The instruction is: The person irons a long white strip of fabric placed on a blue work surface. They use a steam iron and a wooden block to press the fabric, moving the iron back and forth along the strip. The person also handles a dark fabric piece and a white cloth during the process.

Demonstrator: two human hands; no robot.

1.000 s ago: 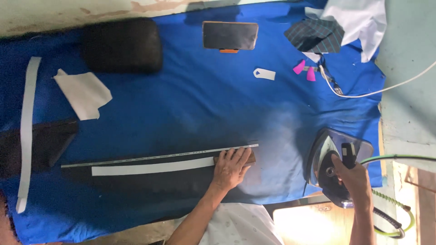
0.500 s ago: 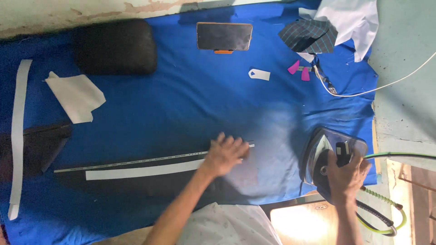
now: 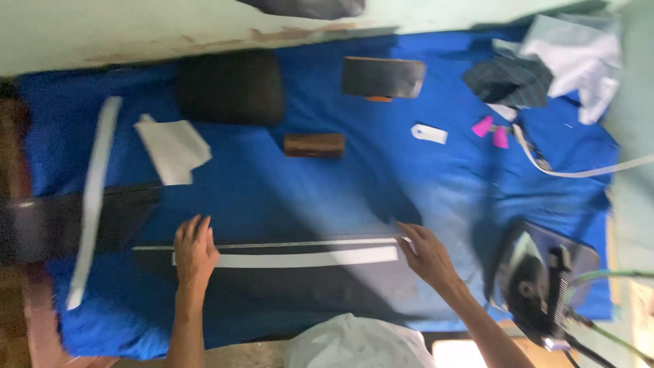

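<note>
Left hand (image 3: 194, 249) lies flat and open on the left end of the white strip (image 3: 293, 259). Right hand (image 3: 426, 253), open, fingers touching its right end. Strip rests on dark fabric (image 3: 272, 289) on the blue-covered table (image 3: 327, 184), grasped by neither hand.

Both forearms bare, no sleeves reaching the wrists. Left hand (image 3: 194, 252) and right hand (image 3: 426, 255) ungloved, no rings or watch seen. White top (image 3: 357, 344) with faint speckled print.
</note>
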